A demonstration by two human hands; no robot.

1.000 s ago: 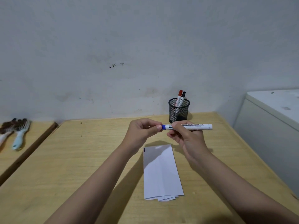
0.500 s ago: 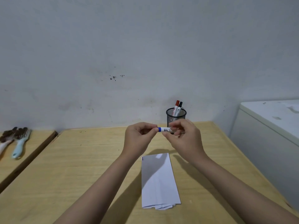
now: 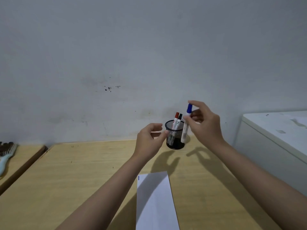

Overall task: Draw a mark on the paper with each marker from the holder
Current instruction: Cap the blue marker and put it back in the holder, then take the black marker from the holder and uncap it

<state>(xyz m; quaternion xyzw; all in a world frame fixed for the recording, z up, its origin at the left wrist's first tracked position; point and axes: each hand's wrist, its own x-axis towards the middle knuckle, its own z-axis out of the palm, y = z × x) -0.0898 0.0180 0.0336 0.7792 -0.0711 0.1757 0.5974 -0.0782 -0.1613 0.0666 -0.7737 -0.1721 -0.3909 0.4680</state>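
Observation:
A black mesh holder (image 3: 175, 144) stands at the back of the wooden table (image 3: 83, 180), near the wall. A red-capped marker (image 3: 176, 119) and a black-capped marker (image 3: 179, 120) stick out of it. My right hand (image 3: 206, 125) grips a capped blue marker (image 3: 186, 127), held nearly upright with the cap on top, just right of the holder's rim. My left hand (image 3: 149, 140) hovers just left of the holder, fingers apart, holding nothing. A folded white paper (image 3: 156, 201) lies in front of me, with a short blue mark (image 3: 138, 178) at its top left corner.
A white cabinet (image 3: 274, 138) stands to the right of the table. On a second wooden surface at the left lies a light blue brush (image 3: 6, 156). A grey wall rises right behind the holder.
The blue marker went from level between both hands to upright in my right hand beside the holder. My left hand let go of it and opened. The view tilted up.

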